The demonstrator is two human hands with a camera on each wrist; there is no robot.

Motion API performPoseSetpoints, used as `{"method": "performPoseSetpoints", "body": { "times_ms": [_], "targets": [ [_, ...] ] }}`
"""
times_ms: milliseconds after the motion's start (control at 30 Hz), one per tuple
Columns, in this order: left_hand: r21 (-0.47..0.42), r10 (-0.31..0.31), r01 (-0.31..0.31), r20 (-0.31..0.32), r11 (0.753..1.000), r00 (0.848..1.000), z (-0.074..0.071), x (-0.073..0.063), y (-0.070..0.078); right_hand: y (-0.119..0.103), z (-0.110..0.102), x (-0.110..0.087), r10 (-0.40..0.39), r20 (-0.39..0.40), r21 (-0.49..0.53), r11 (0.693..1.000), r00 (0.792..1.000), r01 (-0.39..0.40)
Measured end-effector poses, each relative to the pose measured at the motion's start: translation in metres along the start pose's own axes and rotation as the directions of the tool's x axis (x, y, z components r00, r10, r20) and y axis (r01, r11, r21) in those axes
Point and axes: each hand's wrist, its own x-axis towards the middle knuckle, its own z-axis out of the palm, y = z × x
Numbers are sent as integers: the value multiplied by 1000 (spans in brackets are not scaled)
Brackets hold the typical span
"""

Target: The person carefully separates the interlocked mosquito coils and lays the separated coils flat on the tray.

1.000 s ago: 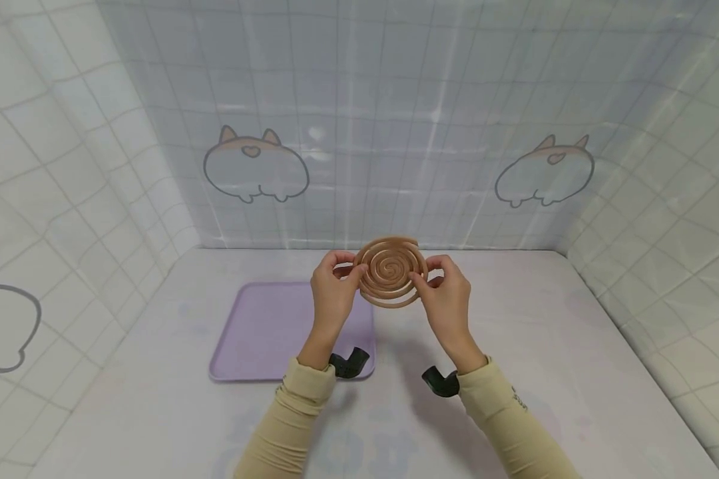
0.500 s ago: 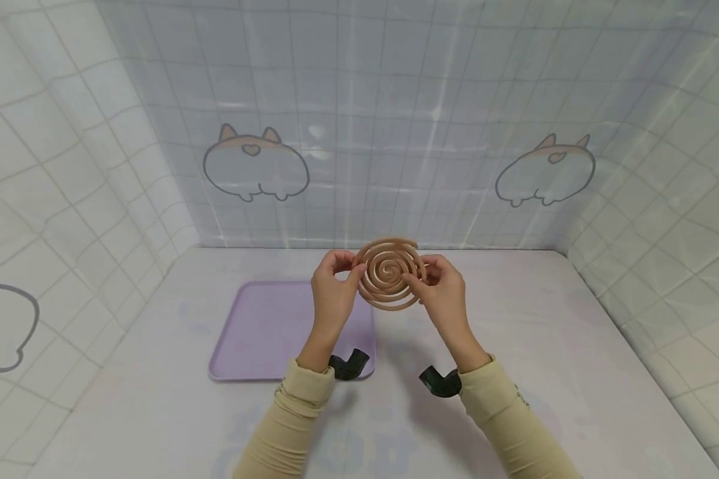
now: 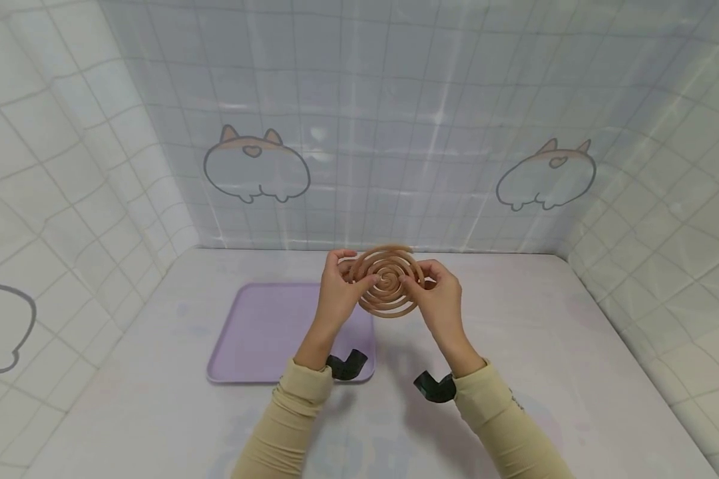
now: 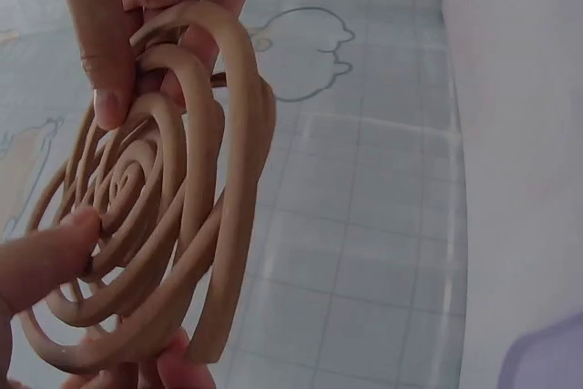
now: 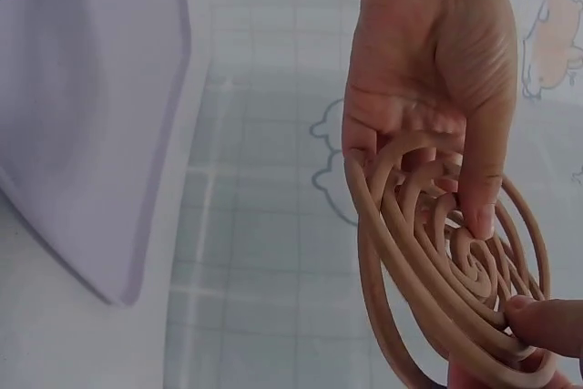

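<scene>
A brown mosquito coil [image 3: 388,282] is held up between both hands, above the table and just past the tray's right side. My left hand [image 3: 337,293] pinches its left side, the thumb lying over the inner rings. On the opposite side my right hand [image 3: 445,296] pinches it, thumb also near the centre. In the left wrist view the coil's rings [image 4: 239,88] stand apart in overlapping layers, so it looks like two nested spirals. Fingers behind the coil are partly hidden by it in the right wrist view, where the left thumb [image 5: 483,179] presses its front.
A purple tray [image 3: 257,346] lies flat on the white table [image 3: 545,346], left of centre and partly behind the left forearm. Dark curved mounts [image 3: 347,365] sit at both wrists. White sheeting with grid lines [image 3: 395,133] encloses the back and sides.
The left thumb has slid inward across the rings, and the right hand has come slightly left. The coil sits a little lower, its rings spread more unevenly.
</scene>
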Motion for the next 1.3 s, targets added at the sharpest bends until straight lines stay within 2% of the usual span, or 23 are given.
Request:
{"method": "performPoseSetpoints", "body": {
  "times_ms": [133, 433, 667, 800, 900, 1000, 1100, 1300],
  "targets": [
    [-41, -13, 15, 52, 999, 999, -1, 2, 0, -2, 1, -1, -9, 15, 22, 1000, 1000, 9],
    [-91, 16, -12, 40, 996, 999, -4, 0, 1, -5, 2, 0, -11, 44, 28, 1000, 999, 10],
    [-93, 21, -10, 118, 996, 993, -9, -2, 2, -6, 2, 0, 11, 8, 38, 999, 1000, -11],
    [-84, 51, -43, 90, 996, 995, -7, -3, 3, -7, 1, 0, 16, 30, 38, 999, 999, -17],
    [-76, 61, -57, 53, 995, 997, -7, -4, 3, -9, 1, -1, 15, 70, 17, 1000, 997, -16],
    [-68, 61, -58, 43, 996, 997, -7, -4, 2, -11, 1, -1, 18, 112, -20, 1000, 994, -16],
    [-65, 52, -48, 67, 997, 996, -9, -5, 3, -11, 0, 1, 35, 137, -24, 999, 990, -32],
    [-65, 17, -7, 155, 998, 988, -13, -6, 8, -9, -3, 3, 63, 134, 28, 997, 989, -67]
  ]
}}
